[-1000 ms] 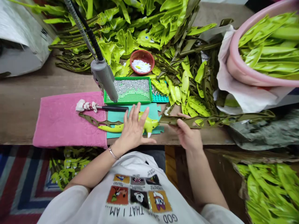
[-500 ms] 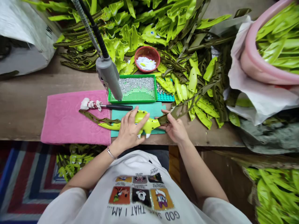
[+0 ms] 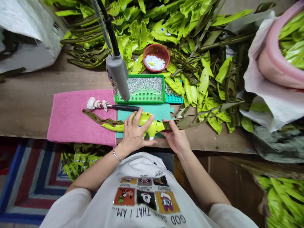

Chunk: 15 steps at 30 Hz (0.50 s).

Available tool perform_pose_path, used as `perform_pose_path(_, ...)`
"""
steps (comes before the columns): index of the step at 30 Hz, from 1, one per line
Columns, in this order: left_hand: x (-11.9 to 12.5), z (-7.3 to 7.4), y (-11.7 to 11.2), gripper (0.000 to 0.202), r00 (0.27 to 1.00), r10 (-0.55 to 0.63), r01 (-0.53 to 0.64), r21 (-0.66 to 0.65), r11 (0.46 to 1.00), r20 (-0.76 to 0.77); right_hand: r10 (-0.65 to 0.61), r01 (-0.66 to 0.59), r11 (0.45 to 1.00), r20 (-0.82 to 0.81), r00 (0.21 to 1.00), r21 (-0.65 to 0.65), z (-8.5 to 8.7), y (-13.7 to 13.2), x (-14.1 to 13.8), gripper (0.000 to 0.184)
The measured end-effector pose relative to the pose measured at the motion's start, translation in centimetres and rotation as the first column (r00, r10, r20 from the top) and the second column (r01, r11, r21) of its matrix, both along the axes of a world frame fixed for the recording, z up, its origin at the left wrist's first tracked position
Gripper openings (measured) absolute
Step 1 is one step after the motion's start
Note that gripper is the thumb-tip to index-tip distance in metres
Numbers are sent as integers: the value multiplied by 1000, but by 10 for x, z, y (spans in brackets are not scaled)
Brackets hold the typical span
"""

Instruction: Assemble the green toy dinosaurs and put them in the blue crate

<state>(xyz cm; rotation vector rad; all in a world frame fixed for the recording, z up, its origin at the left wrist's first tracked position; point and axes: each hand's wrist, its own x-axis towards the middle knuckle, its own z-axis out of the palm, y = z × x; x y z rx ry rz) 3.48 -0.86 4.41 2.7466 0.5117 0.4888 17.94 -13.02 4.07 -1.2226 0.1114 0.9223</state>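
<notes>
My left hand [image 3: 135, 133] presses down over a glossy lime-green plastic dinosaur piece [image 3: 152, 126], which lies on a teal foam mat [image 3: 161, 112]. My right hand [image 3: 175, 137] grips a long, spiky olive-green plastic strip [image 3: 193, 122], whose end meets the dinosaur's rear. A second olive strip [image 3: 99, 118] lies on a pink towel [image 3: 71, 120], beside the dinosaur's long tail. Just above the dinosaur rests a black-handled tool [image 3: 123, 108] with a white cloth-wrapped end.
A green tray of silver studs [image 3: 142, 90] sits under a grey gooseneck lamp head [image 3: 118, 76]. Behind it are a red bowl [image 3: 156, 58] and heaped green plastic pieces [image 3: 142, 31]. A pink basin [image 3: 277, 57] stands at right on the wooden table [image 3: 28, 107].
The olive strip has swung from level to angled up at its far end, and my right hand has moved closer to the dinosaur. The whole view has drifted slightly.
</notes>
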Motion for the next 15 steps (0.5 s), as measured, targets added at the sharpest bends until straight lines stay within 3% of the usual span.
perform_pose_path(7,-8,1,1,96,999,-41,42,-31,999,30,153,-141,987,200,968,-73,-5,1,-10,47)
perform_pose_path(12,-13,1,2,92,996,-50,51,-12,999,68,168,-164,986,147,975,-40,-5,-3,-10,41)
perform_pose_path(15,-14,1,2,87,990,-57,53,29,998,132,187,-174,982,288,939,-71,-7,-7,-7,33)
